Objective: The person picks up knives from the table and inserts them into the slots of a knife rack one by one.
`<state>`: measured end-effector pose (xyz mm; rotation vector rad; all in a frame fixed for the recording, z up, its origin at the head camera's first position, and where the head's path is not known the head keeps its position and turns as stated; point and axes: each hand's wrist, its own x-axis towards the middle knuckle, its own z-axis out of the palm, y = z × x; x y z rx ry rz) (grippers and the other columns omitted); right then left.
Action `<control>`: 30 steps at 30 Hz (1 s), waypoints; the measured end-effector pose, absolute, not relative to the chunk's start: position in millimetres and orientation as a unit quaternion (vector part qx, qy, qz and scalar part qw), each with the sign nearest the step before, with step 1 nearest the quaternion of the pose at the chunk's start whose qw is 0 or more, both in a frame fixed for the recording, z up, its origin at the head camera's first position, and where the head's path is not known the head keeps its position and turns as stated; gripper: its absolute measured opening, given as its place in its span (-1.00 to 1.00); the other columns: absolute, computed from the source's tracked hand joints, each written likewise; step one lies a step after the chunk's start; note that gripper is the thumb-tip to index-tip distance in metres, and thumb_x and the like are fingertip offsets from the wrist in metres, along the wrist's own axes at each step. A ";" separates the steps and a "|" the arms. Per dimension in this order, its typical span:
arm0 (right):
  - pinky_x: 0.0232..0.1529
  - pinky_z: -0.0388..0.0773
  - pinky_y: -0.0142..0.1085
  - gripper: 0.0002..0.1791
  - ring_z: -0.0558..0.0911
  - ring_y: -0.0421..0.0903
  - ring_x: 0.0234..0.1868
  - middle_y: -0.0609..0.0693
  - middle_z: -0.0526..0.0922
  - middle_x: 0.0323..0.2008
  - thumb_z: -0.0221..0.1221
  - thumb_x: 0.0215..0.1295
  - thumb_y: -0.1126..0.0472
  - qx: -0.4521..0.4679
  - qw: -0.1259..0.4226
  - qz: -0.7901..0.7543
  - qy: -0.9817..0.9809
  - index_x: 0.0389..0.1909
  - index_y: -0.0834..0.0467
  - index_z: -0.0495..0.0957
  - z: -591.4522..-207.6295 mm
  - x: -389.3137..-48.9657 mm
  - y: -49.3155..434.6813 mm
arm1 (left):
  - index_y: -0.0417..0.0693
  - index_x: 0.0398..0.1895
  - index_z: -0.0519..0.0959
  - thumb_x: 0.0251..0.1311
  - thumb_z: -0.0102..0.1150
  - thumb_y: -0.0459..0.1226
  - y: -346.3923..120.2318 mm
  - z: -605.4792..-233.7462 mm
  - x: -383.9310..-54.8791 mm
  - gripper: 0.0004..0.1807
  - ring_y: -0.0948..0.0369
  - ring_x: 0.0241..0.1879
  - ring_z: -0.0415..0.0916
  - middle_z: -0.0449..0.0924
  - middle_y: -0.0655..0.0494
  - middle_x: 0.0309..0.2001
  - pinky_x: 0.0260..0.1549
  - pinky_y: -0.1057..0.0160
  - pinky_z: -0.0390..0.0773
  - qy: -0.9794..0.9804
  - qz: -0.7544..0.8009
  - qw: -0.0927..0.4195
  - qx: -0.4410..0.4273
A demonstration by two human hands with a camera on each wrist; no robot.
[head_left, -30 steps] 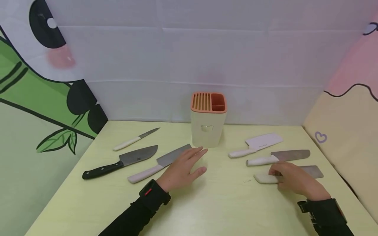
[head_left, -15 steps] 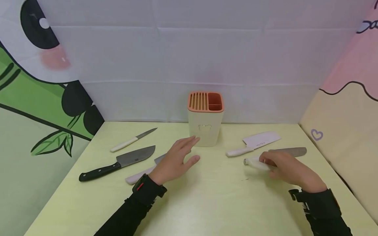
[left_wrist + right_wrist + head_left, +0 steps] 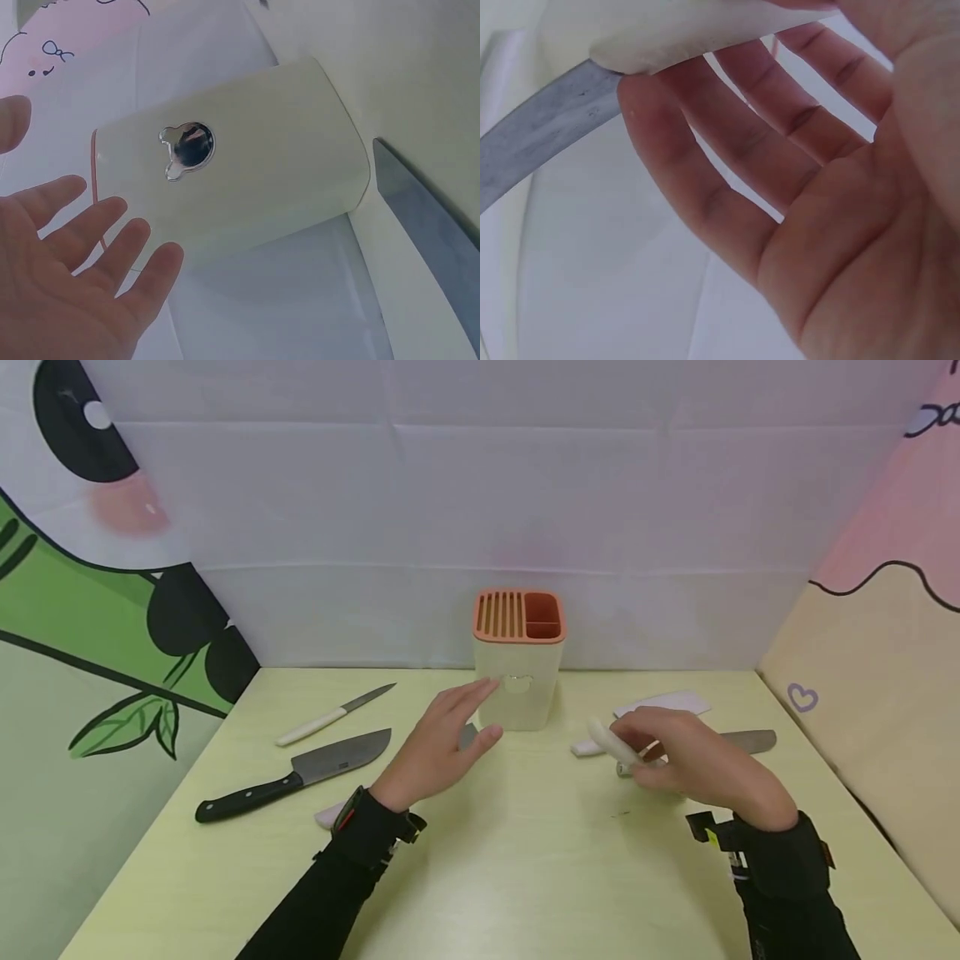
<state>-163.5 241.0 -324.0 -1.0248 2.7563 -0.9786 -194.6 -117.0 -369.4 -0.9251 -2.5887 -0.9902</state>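
My right hand pinches the white handle of a knife between thumb and fingers, above the table. Its grey blade shows in the right wrist view; the hand hides it in the head view. Beneath that hand lie a second white-handled knife and a small cleaver, both partly covered. My left hand hovers with fingers extended before a cream knife holder with an orange slotted top. Under the left hand lies another white-handled knife, mostly hidden, its blade tip beside the holder.
On the left of the table lie a black-handled kitchen knife and a small white-handled paring knife. A pale cloth backdrop rises behind the holder. Printed side panels border the table.
My right hand has lifted the nearest right-side knife off the table, moving it up and leftward and tilting its handle. The left hand has shifted slightly left and up, still extended.
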 end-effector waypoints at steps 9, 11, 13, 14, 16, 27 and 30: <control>-0.09 0.78 -0.22 -0.50 0.76 -0.22 -0.14 -0.20 0.73 -0.10 0.35 0.22 0.51 -0.337 -0.006 -0.341 0.878 0.11 0.00 0.67 -304.7 -162.3 218.6 | 0.17 0.69 0.21 0.60 0.11 0.03 -121.8 -351.3 -197.9 -0.30 0.01 0.60 0.13 0.25 0.04 0.61 0.54 -0.18 0.22 -0.874 -0.367 0.112 -0.297; -0.09 0.78 -0.22 -0.51 0.77 -0.22 -0.14 -0.17 0.73 -0.08 0.35 0.24 0.51 -0.335 -0.017 -0.348 0.875 0.13 0.02 0.66 -301.4 -161.9 212.8 | 0.17 0.69 0.21 0.60 0.11 0.02 -123.4 -347.7 -198.3 -0.31 0.00 0.60 0.13 0.26 0.03 0.60 0.53 -0.20 0.22 -0.872 -0.373 0.120 -0.294; -0.08 0.79 -0.21 -0.51 0.77 -0.20 -0.13 -0.13 0.73 -0.08 0.37 0.25 0.51 -0.330 -0.030 -0.359 0.872 0.15 0.07 0.65 -298.4 -162.0 206.5 | 0.17 0.69 0.22 0.60 0.12 0.01 -124.6 -344.1 -199.1 -0.31 0.00 0.59 0.15 0.29 0.02 0.59 0.52 -0.20 0.23 -0.869 -0.376 0.132 -0.294; -0.08 0.79 -0.21 -0.52 0.77 -0.19 -0.12 -0.11 0.73 -0.08 0.37 0.26 0.50 -0.327 -0.037 -0.365 0.871 0.16 0.09 0.64 -297.0 -162.1 203.3 | 0.17 0.69 0.22 0.59 0.12 0.01 -125.0 -342.5 -199.7 -0.31 0.00 0.58 0.17 0.30 0.02 0.58 0.52 -0.19 0.23 -0.867 -0.377 0.138 -0.294; -0.06 0.79 -0.22 -0.52 0.77 -0.18 -0.12 -0.07 0.73 -0.07 0.39 0.27 0.50 -0.324 -0.053 -0.373 0.868 0.18 0.13 0.62 -294.7 -162.9 197.1 | 0.14 0.68 0.24 0.59 0.13 -0.01 -125.7 -339.6 -200.7 -0.31 0.00 0.56 0.20 0.33 0.02 0.56 0.51 -0.16 0.24 -0.864 -0.378 0.152 -0.296; -0.01 0.78 -0.21 -0.49 0.80 -0.05 -0.06 0.04 0.70 -0.03 0.39 0.30 0.48 -0.306 -0.080 -0.452 0.834 0.26 0.19 0.57 -299.6 -167.9 166.2 | 0.02 0.65 0.28 0.58 0.16 -0.08 -123.7 -335.4 -201.9 -0.33 -0.04 0.50 0.27 0.42 -0.03 0.51 0.49 -0.15 0.27 -0.857 -0.379 0.170 -0.305; -0.01 0.78 -0.21 -0.49 0.81 0.01 -0.03 0.09 0.69 -0.02 0.40 0.31 0.47 -0.296 -0.068 -0.480 0.823 0.26 0.21 0.57 -304.4 -167.9 160.7 | 0.04 0.66 0.28 0.57 0.17 -0.07 -122.7 -335.6 -199.3 -0.33 -0.03 0.50 0.27 0.42 -0.02 0.50 0.49 -0.16 0.27 -0.860 -0.377 0.166 -0.301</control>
